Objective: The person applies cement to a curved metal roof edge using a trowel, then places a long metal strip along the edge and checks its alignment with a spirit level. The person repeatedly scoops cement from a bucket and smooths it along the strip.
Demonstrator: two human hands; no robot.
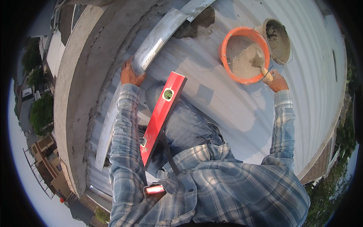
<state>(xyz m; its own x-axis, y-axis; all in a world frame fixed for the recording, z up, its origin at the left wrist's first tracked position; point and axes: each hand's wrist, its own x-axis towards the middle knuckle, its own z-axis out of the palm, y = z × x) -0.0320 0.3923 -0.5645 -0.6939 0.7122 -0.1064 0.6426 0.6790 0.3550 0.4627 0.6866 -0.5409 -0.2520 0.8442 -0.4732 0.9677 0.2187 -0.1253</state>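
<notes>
My left hand point(132, 72) grips the near end of a shiny metal strip point(160, 36), its thumb stretched along the end. In my right hand point(278, 81) is the pale handle of a trowel point(267, 73). The trowel's working end dips into grey mortar point(247, 62) inside an orange bucket point(222, 53); mortar partly hides the blade. A red spirit level point(162, 117) leans aslant across my lap between my forearms, untouched by either hand.
A second, grey bucket point(288, 45) with mortar residue stands against the orange one. Along the left runs a rough concrete wall point(81, 75). Another metal strip point(107, 132) lies beside my left forearm. Underneath is ribbed metal roofing point(234, 117); a mortar patch point(204, 20) lies at the far strips.
</notes>
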